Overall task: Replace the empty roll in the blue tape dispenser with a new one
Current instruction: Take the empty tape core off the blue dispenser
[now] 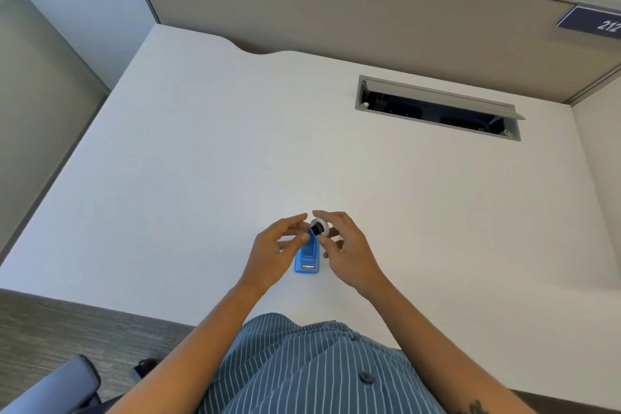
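The blue tape dispenser (307, 261) lies on the white desk (201, 161) near its front edge, cutter end toward me. Just above its far end, my right hand (342, 249) pinches a small white tape roll (319, 227) with a black hub in its centre. My left hand (275, 245) is close on the other side, fingers spread, with its thumb and fingertip at the roll's black hub. Whether the left hand grips the hub or only touches it is unclear. The dispenser's far end is hidden behind the roll and fingers.
A grey cable tray (437, 107) with its lid raised is set into the desk at the back right. Beige partition panels (336, 3) close the back and sides. A chair armrest (57, 383) shows at the lower left.
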`<state>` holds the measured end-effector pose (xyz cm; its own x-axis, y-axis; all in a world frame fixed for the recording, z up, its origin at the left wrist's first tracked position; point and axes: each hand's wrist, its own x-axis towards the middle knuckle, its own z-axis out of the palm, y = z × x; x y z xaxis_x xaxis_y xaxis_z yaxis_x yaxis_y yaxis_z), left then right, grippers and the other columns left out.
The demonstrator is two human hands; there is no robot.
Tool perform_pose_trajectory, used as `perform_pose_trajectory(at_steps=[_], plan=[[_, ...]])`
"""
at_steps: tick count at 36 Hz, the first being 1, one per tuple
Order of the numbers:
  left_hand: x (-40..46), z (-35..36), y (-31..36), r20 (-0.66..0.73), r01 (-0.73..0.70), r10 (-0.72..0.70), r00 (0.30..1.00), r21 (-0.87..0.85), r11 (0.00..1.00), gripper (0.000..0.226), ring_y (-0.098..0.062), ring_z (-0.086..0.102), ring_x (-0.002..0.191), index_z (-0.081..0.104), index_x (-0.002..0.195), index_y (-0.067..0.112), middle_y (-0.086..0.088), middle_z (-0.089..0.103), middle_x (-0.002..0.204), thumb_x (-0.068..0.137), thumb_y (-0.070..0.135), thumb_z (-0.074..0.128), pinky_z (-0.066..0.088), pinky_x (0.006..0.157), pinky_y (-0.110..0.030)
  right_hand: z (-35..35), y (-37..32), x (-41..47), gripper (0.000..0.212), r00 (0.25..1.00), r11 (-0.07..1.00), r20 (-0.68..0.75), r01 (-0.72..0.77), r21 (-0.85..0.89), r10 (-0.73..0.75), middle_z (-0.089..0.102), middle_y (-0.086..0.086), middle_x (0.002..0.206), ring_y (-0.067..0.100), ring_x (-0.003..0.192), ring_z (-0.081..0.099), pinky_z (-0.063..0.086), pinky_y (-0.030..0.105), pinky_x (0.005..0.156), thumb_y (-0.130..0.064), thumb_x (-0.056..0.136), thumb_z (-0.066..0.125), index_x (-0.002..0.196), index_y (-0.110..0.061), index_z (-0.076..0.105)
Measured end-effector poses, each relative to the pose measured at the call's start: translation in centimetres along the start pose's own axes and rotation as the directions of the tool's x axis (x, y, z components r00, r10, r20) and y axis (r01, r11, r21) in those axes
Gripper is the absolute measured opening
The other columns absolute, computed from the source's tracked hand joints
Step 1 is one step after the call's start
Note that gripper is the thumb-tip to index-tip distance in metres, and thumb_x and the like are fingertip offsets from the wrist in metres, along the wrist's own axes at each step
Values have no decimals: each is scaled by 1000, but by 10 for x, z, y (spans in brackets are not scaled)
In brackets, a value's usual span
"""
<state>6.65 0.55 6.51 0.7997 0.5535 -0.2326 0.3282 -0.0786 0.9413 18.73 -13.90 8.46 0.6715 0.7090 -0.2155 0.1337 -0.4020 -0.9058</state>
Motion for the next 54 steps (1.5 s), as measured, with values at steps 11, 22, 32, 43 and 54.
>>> perform_pose_trajectory(at_steps=[11,22,32,43,54], plan=[[-11,12,9,-12,136,-143,990,-219,966,18,-18,81,97,81,112,29,4,85,104,95,29,82,63,101,-49,-4,-5,-14,47,995,983,34,-100,154,96,62,-9,132,16,103,70,63,24,78,-4,108,57,142,-35,67],[-21,22,16,93,240,-224,970,-509,827,22,-40,77,112,79,119,10,-14,82,116,98,17,76,65,97,-47,-14,-3,-28,42,985,925,72,-169,340,154,66,-1,131,19,98,77,60,37,102,-10,108,64,138,-38,72],[-33,34,5,100,275,-273,957,-615,739,37,-33,79,112,84,112,12,-18,81,120,80,32,87,66,95,-39,-10,11,-44,35,974,873,59,-221,435,217,83,8,116,22,93,77,65,37,92,-1,103,67,129,-20,79],[-45,47,-5,112,296,-306,945,-686,665,30,-29,79,108,84,110,7,-21,80,120,84,22,83,66,90,-33,-10,19,-51,28,966,837,89,-255,483,243,83,7,119,19,92,74,63,31,88,-1,103,69,125,-13,80],[-48,54,-1,107,317,-334,937,-666,675,42,-37,78,113,81,115,5,-21,80,120,81,29,87,66,93,-44,-13,25,-56,56,997,946,-26,-66,317,79,66,-3,126,21,101,74,68,31,84,-4,100,74,139,-45,69]])
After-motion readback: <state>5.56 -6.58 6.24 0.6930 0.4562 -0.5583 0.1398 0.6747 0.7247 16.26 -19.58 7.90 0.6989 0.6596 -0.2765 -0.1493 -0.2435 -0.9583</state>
